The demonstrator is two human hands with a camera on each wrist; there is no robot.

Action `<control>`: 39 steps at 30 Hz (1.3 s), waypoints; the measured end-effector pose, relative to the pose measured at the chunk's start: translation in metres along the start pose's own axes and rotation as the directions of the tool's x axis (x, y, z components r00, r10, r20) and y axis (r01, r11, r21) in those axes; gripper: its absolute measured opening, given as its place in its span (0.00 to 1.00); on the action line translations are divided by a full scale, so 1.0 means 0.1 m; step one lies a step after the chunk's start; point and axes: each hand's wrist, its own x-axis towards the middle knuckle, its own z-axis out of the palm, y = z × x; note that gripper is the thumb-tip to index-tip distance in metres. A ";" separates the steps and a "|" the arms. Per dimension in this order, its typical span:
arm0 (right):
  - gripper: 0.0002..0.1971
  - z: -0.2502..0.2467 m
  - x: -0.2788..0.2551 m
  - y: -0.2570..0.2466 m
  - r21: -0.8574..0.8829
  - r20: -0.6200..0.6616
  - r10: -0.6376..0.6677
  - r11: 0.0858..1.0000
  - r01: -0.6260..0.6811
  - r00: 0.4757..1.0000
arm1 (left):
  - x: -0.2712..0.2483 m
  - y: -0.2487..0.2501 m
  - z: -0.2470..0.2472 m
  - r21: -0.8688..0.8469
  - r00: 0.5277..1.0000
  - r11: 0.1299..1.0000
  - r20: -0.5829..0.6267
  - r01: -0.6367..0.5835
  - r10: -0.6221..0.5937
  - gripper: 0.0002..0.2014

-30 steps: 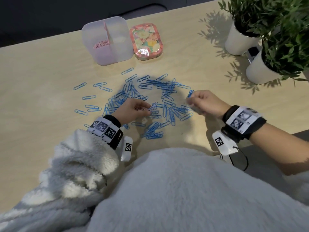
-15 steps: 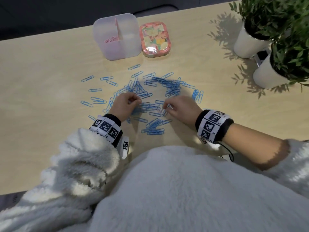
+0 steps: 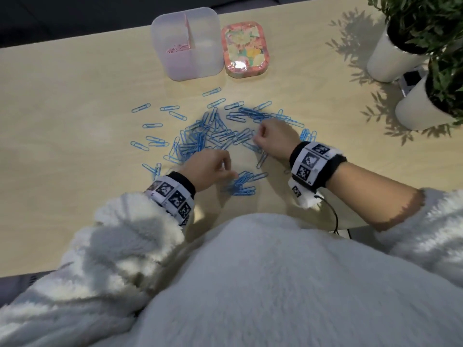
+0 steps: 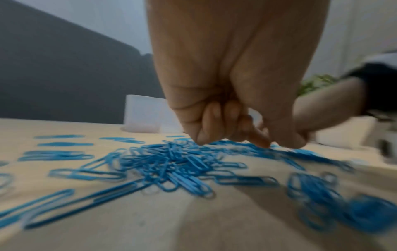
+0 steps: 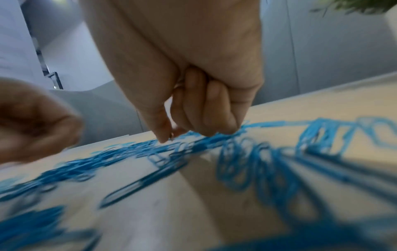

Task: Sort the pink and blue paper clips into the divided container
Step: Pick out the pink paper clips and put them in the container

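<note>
Blue paper clips (image 3: 215, 139) lie scattered in a loose heap across the middle of the wooden table (image 3: 62, 171), with a few strays off to the left and a smaller bunch near the front edge. Both hands are down among them. The left hand (image 3: 208, 169) sits at the near side of the heap, fingers curled under and thumb tucked close; in the left wrist view its fingertips (image 4: 206, 135) touch the top of the pile, but the blur makes it impossible to tell whether a clip is actually caught between them. The right hand (image 3: 273, 139) is at the far right side of the heap, also curled, its thumb and forefinger drawn together just over the clips (the right wrist view suggests something thin pinched there, though it is too smeared to be sure).

At the back of the table stands the divided container (image 3: 188, 43), translucent, with pink paper clips (image 3: 178, 48) in its left compartment; the right compartment looks pale and I cannot make out its contents. Just beside it on the right lies a floral tin (image 3: 244, 50). Two white plant pots (image 3: 390, 58) stand at the far right.
</note>
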 end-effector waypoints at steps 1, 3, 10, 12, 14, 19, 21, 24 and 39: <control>0.09 -0.07 0.02 0.01 0.032 -0.040 0.015 0.999 -0.014 0.999 | 0.01 0.02 0.06 0.058 0.998 0.998 0.061 -0.036 0.033 0.13; 0.09 -0.22 0.07 0.02 0.110 -0.080 0.019 0.994 -0.010 0.997 | 0.03 -0.01 0.11 0.126 0.996 0.991 0.081 -0.047 0.037 0.12; 0.16 -0.62 0.28 -0.24 0.575 0.155 0.141 0.792 -0.205 0.978 | -0.05 -0.27 -0.32 -0.079 0.991 0.993 -0.100 0.084 -0.092 0.11; 0.15 -0.72 0.41 -0.42 0.594 0.173 0.132 0.777 -0.210 0.976 | -0.05 -0.37 -0.46 -0.151 0.980 0.977 -0.113 0.149 -0.167 0.12; 0.13 -0.78 0.59 -0.62 0.596 0.135 0.129 0.782 -0.184 0.982 | -0.04 -0.44 -0.60 -0.256 0.965 0.940 -0.072 0.227 -0.253 0.11; 0.11 -0.86 1.08 -1.19 0.748 0.120 0.150 0.636 -0.189 0.981 | -0.02 -0.58 -0.82 -0.466 0.904 0.778 0.161 0.422 -0.395 0.09; 0.11 -0.90 1.23 -1.44 0.823 0.124 0.145 0.537 -0.184 0.982 | 0.00 -0.63 -0.89 -0.549 0.890 0.707 0.190 0.446 -0.415 0.08; 0.13 -0.91 1.43 -1.75 0.931 0.134 0.107 0.326 -0.162 0.985 | 0.05 -0.68 -1.00 -0.632 0.874 0.625 0.193 0.458 -0.445 0.07; 0.14 -0.86 1.34 -1.80 0.939 -0.010 0.092 0.344 -0.022 0.996 | 1.25 -0.58 -1.85 -0.600 0.858 0.780 -0.295 0.177 -0.421 0.17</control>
